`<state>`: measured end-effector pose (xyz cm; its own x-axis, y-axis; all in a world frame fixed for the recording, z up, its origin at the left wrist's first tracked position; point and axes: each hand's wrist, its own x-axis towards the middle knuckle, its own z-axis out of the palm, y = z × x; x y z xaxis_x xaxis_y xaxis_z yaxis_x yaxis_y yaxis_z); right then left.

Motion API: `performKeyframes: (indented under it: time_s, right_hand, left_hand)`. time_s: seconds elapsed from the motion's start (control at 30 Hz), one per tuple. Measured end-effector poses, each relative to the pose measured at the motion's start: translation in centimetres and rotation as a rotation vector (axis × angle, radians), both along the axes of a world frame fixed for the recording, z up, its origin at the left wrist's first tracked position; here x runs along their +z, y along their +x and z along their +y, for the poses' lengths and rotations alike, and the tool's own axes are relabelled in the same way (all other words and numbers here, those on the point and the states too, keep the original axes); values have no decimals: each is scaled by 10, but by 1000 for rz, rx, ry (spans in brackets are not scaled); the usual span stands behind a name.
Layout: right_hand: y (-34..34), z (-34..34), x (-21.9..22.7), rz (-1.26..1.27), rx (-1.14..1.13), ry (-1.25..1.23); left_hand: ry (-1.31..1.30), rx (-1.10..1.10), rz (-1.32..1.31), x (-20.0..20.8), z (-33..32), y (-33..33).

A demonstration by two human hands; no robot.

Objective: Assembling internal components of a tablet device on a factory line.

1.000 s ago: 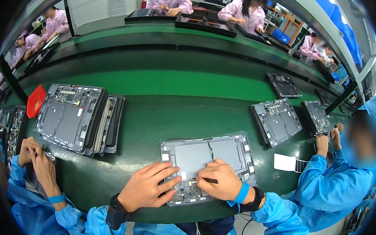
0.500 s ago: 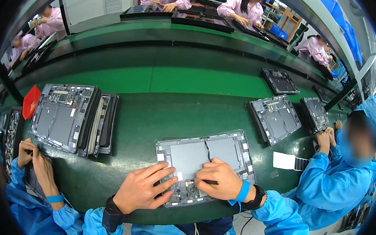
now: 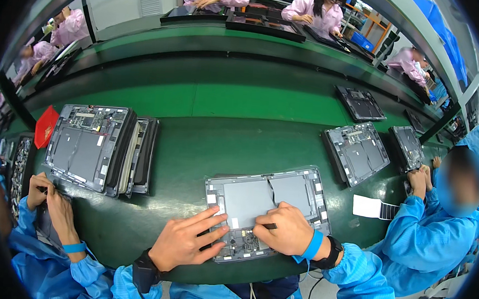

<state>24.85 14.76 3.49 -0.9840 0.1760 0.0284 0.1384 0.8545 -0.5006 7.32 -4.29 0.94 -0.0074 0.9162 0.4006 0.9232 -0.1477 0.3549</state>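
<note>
In front of me lies an opened tablet (image 3: pixel 247 202), its grey battery cells, a dark ribbon cable (image 3: pixel 271 191) and a circuit board (image 3: pixel 247 240) exposed. My left hand (image 3: pixel 182 240) rests on its left side, fingers spread with the tips on the inner edge. Over the board, my right hand (image 3: pixel 285 229) is closed in a pinch on a dark slim tool (image 3: pixel 270 226). One end of that tool sticks out past the fingers; its tip is hidden under the hand.
A stack of opened tablets (image 3: pixel 77 159) stands at left beside a red tray (image 3: pixel 45 126). More tablet stacks (image 3: pixel 360 154) sit at right, near a white sheet (image 3: pixel 366 206). Co-workers' hands (image 3: pixel 60 215) are busy at left, others (image 3: pixel 417 179) at right. People in pink work across the bench.
The whole view has shifted slightly. My right hand still works over the board, with the dark tool now angled a little differently. My left hand keeps its place on the tablet.
</note>
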Motion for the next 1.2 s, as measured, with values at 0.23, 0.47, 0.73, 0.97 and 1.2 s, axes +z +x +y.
performKeyframes:
  time_s: [0.23, 0.47, 0.73, 0.97, 1.2]
  right_hand:
    - [0, -2, -2, -15, -36, 40]
    - [2, -1, -5, 44, -22, 76]
    - [3, -2, -4, 14, -39, 31]
    - [52, 13, -1, 568, -368, -153]
    - [106, 27, -52, 564, -826, -288]
  left_hand:
    - [9, 15, -82, -4, 1, -2]
    - [58, 13, -77, -5, 2, -2]
    - [26, 20, 70, 0, 0, 2]
    - [8, 8, 194, 13, 5, 3]
    - [128, 235, -97, 5, 68, -19]
